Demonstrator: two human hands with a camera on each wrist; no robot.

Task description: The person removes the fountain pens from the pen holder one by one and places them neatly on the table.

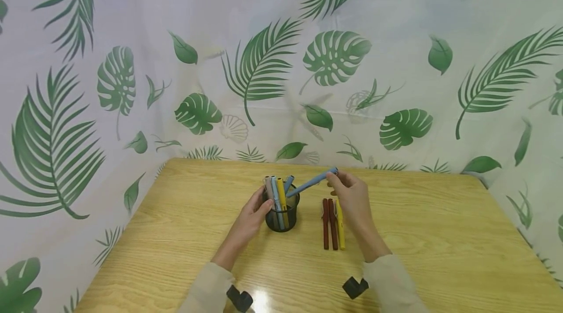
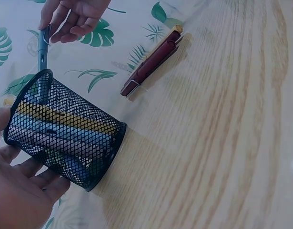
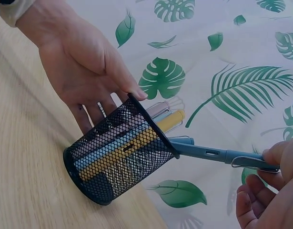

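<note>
A black mesh pen cup (image 1: 288, 220) stands on the table with several pens in it: greyish-pink, light blue, yellow (image 3: 136, 143) and blue. My left hand (image 1: 250, 217) holds the cup from its left side, thumb at the rim and fingers round the mesh. With thumb and fingers, my right hand (image 1: 354, 200) pinches the cap end of a blue pen (image 3: 203, 151). That pen slants out to the right, its other end inside the cup's mouth. Below the right hand, two dark red pens (image 1: 326, 225) and a yellow pen (image 1: 341, 230) lie side by side on the table.
The wooden table (image 1: 176, 254) reaches back to a white cloth (image 1: 272, 137) printed with green leaves. Black wrist devices (image 1: 239, 298) sit at both sleeve cuffs. The table's far edge lies just behind the cup.
</note>
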